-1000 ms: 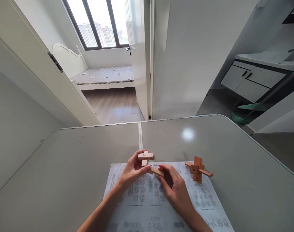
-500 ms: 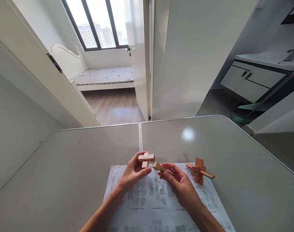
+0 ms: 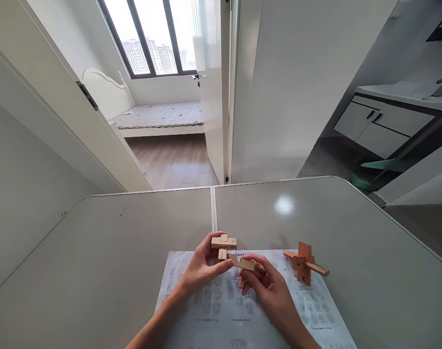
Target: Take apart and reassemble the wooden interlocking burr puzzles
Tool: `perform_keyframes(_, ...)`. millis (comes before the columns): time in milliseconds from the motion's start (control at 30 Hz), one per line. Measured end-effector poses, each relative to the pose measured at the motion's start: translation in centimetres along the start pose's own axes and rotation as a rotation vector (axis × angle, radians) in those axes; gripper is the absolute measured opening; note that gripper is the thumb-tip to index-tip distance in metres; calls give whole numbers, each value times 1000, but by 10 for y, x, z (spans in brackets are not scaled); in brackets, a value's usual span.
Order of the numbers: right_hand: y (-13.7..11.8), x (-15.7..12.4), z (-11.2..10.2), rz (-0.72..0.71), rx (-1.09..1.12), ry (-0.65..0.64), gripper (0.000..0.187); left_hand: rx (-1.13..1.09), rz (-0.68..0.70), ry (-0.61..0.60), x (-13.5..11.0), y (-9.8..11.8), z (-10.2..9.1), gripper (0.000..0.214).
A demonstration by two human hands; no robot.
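My left hand (image 3: 203,261) is closed round a cluster of pale wooden puzzle pieces (image 3: 223,242), held over the printed sheet. Between the thumb and fingers of my right hand (image 3: 266,280) is a notched wooden puzzle piece (image 3: 245,263). Its left end meets the underside of the cluster, close to my left thumb; whether it is seated there I cannot tell. To the right, a reddish-brown wooden cross puzzle (image 3: 304,262) stands on the sheet, marked with a 2 and apart from both hands.
A large instruction sheet (image 3: 206,329) with printed diagrams lies under my hands on the grey table (image 3: 133,237). A white seam (image 3: 213,208) crosses the tabletop. Beyond the far edge are an open door (image 3: 213,97), a bed (image 3: 162,116) and a washbasin cabinet (image 3: 388,121).
My right hand has turned the notched piece to lie more level and brought it left against the cluster, so its notch now shows. The view has shifted slightly.
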State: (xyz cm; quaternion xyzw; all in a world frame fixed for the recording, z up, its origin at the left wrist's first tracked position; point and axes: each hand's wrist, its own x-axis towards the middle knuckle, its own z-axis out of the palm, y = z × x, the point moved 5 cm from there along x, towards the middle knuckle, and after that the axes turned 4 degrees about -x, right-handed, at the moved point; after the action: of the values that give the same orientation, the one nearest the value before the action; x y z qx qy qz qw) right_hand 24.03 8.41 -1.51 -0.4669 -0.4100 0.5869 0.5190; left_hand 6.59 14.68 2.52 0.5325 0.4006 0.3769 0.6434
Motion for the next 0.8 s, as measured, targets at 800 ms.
perform_keyframes(800,-24,-11,2,-358,-538,167,30,361,212,69,-8,-1,8,63)
